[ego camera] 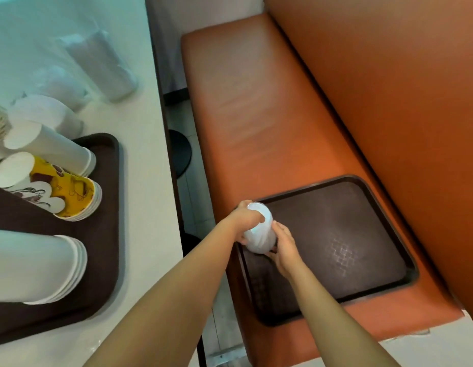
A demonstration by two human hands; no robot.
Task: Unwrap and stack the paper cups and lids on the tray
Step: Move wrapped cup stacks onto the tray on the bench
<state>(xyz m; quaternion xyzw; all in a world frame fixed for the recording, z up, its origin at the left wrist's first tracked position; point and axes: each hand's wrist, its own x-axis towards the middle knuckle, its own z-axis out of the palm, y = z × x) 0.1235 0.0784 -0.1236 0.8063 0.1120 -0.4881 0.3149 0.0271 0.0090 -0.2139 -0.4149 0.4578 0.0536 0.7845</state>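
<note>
On the white tabletop [140,181] at left, a brown tray [108,234] carries paper cup stacks [58,192] lying on their sides, with wrapped sleeves [103,64] waiting behind. I see the left hand [246,221] curled around a stack of clear lids [257,231], its fingers gripping the upper end, while the right hand [283,247] clasps the lower end, apparently steadying it as it goes onto a second tray [362,234] resting on the orange bench seat [256,115].
</note>
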